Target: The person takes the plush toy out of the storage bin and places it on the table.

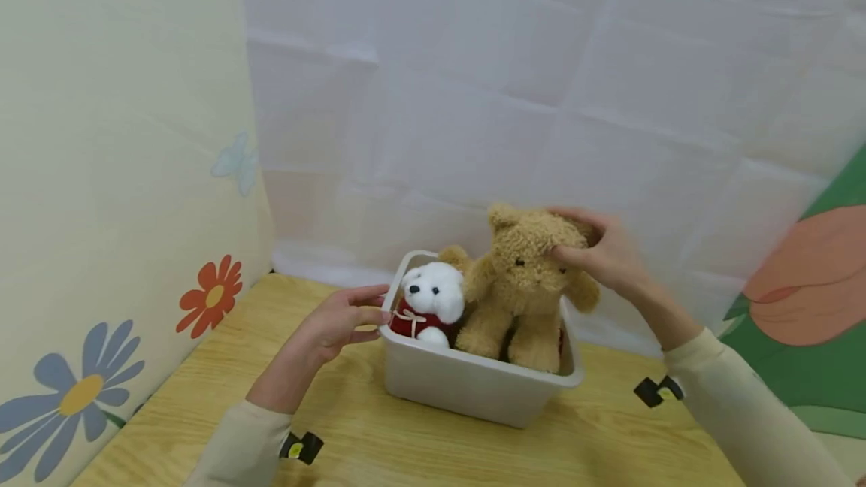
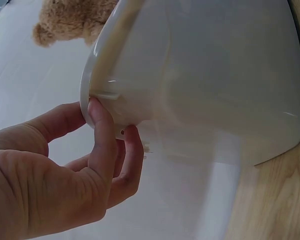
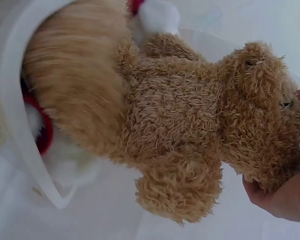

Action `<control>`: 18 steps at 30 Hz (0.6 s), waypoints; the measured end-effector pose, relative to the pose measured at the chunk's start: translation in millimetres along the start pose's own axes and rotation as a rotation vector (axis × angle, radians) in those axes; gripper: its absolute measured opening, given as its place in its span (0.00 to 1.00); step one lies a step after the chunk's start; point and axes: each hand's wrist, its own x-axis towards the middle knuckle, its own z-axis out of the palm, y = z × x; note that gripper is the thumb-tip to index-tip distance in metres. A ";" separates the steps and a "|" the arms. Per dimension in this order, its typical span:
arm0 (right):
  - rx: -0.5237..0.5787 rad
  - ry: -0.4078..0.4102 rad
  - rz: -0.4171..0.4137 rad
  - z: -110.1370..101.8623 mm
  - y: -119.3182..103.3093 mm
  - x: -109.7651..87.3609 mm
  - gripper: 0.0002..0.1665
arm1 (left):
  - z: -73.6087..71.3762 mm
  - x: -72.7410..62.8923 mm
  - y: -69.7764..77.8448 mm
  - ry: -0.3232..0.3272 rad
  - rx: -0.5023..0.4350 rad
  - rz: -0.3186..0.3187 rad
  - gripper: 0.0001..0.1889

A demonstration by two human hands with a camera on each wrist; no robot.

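A brown teddy bear (image 1: pixel 524 284) is upright in the right part of a pale plastic bin (image 1: pixel 467 382), its head and body above the rim. My right hand (image 1: pixel 605 250) grips the bear's head from the side; the right wrist view shows the fingers (image 3: pixel 285 200) around the furry head (image 3: pixel 260 115). My left hand (image 1: pixel 341 322) pinches the bin's left rim (image 2: pixel 86 82) between thumb and fingers, seen close in the left wrist view. Beside the bear, a white plush dog (image 1: pixel 435 291) in a red garment sits in the bin's left end.
Behind the white dog, a bit of brown plush (image 1: pixel 455 255) shows. The bin stands on a wood-grain table (image 1: pixel 325 412). A white cloth wall (image 1: pixel 440 134) rises close behind it, and a cream wall (image 1: pixel 122 171) with printed flowers stands at left.
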 end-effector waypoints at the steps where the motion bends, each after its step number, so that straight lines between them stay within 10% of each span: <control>1: -0.014 0.004 0.001 -4.8 -2.9 -0.9 0.34 | 0.5 1.1 -0.3 0.001 0.000 -0.004 0.31; 18: -0.038 0.157 0.054 -52.1 -41.6 -15.0 0.36 | -7.5 -4.9 7.5 -0.052 0.028 -0.009 0.34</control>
